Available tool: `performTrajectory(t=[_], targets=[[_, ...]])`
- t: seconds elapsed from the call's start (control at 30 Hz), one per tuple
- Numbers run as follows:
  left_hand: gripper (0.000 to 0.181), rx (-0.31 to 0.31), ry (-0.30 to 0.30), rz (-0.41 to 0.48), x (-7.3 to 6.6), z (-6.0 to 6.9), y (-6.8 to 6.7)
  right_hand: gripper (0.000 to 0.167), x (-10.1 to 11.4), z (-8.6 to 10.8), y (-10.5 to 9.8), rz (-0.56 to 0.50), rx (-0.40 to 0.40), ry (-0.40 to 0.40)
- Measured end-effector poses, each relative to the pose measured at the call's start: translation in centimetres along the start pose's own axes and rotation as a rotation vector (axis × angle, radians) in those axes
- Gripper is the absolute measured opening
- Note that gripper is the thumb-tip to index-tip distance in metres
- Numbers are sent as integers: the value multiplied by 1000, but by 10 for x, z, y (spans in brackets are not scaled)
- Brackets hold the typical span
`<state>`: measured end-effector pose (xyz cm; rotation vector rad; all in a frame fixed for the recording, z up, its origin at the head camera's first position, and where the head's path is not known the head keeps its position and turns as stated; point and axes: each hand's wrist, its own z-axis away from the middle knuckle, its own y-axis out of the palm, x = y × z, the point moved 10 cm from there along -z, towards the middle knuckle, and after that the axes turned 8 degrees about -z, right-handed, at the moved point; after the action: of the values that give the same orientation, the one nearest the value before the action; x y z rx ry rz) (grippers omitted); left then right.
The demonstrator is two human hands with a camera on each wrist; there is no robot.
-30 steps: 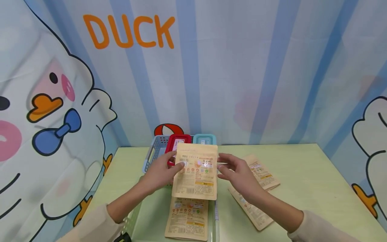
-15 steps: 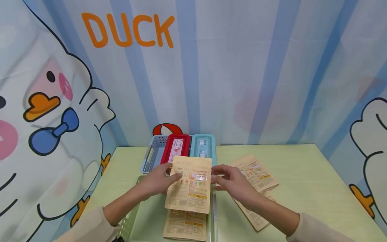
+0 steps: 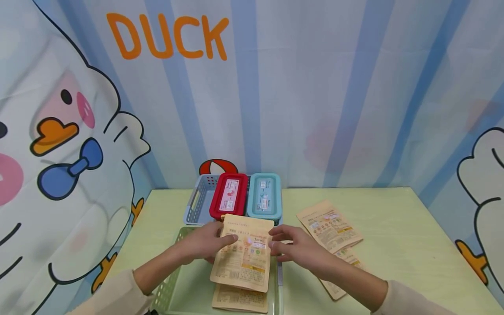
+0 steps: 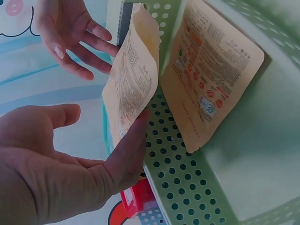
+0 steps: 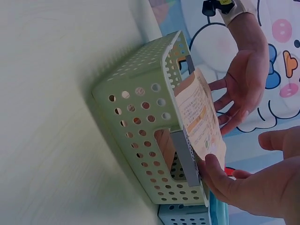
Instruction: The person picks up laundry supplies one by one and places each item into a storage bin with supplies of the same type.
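Observation:
A beige printed pouch (image 3: 245, 258) hangs tilted over the green basket (image 3: 169, 284), between both hands. My left hand (image 3: 202, 243) carries its left side on extended fingers; in the left wrist view the thumb (image 4: 65, 115) stands off the pouch. At the opposite edge, my right hand (image 3: 299, 249) touches the pouch with its fingertips (image 5: 213, 168), its thumb held apart. A second pouch (image 3: 240, 299) lies inside the basket, partly hidden beneath the carried one in the head view. The left wrist view shows more of that second pouch (image 4: 211, 65).
Two more pouches overlap on the table right of the basket, an upper one (image 3: 330, 225) and a lower one (image 3: 350, 258). Behind the green basket stands a blue basket (image 3: 202, 199) with a red-lidded box (image 3: 229, 197) and a teal-lidded box (image 3: 264, 197). A cloth backdrop (image 3: 307, 87) rises behind the table.
Both hands have brought the pouch down and toward the body, over the green basket. The red and teal lids behind it have come into view, and more of the basket's pouch is covered.

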<state>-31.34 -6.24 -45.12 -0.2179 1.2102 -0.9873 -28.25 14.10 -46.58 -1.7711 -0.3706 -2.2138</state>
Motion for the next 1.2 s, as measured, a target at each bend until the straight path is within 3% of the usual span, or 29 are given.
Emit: performTrajectory(t=[0.2,0.47,0.67,0.97,1.2], targets=[[43,77,-23,19,7,-1,8,48,-4,1,7,-6,20,62],[48,125,-63,31,16,1,12,59,-5,4,22,41,116,132],[43,145,-79,27,26,1,21,56,-4,3,28,76,160,145],[43,167,-140,14,42,-2,31,56,-6,4,33,29,236,190],[39,186,-113,51,47,-7,41,56,-18,5,40,-48,235,280]])
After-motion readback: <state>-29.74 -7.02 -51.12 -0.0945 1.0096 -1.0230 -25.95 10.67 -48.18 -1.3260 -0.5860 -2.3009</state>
